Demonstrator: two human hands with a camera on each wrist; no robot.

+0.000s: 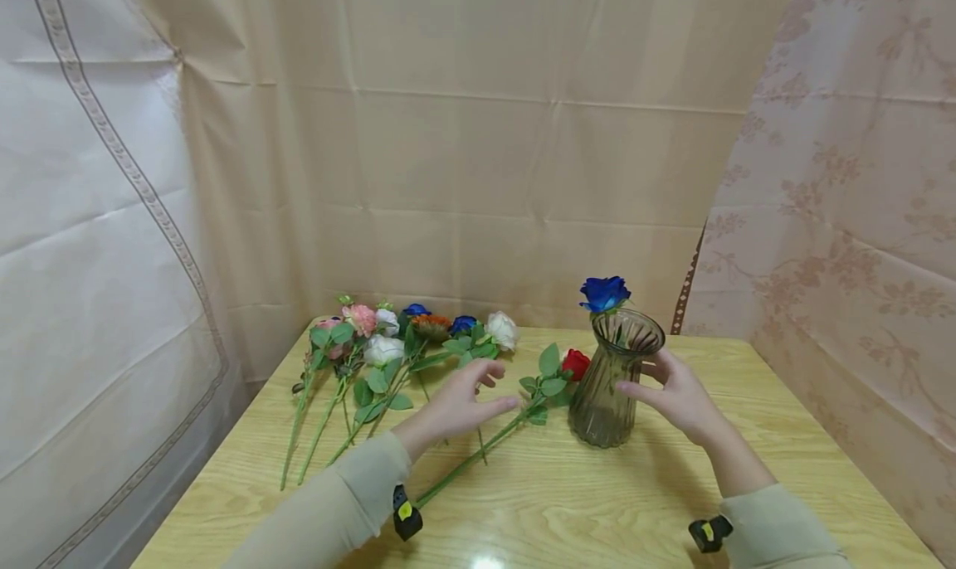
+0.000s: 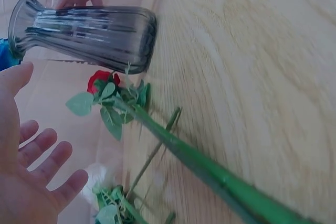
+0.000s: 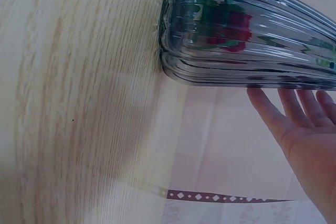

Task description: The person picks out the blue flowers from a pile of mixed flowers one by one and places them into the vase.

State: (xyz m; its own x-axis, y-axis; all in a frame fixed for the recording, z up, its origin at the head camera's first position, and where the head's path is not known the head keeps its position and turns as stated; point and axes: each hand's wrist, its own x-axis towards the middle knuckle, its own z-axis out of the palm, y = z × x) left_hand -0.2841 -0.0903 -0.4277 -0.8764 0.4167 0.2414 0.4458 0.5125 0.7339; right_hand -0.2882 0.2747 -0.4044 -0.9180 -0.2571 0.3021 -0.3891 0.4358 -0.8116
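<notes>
A ribbed smoky glass vase [image 1: 603, 403] stands on the table with a blue rose [image 1: 605, 294] showing above its rim. My right hand [image 1: 680, 395] is at the vase's right side, thumb and fingers spread, fingertips [image 3: 256, 97] right at the glass. To the left of the vase, my left hand [image 1: 459, 399] hovers with relaxed, parted fingers and nothing in them. Nearest to it lies a red rose [image 1: 576, 364], its leafy green stem [image 1: 470, 459] running toward the front under my left wrist. Through the glass the right wrist view shows red and green.
Several artificial flowers lie at the back left of the wooden table [image 1: 582, 523], among them a white rose [image 1: 502, 330], a pink flower [image 1: 362, 319] and an orange flower [image 1: 431, 328]. Beige curtain [image 1: 493, 154] hangs behind; patterned cloth [image 1: 859, 221] hangs at the right.
</notes>
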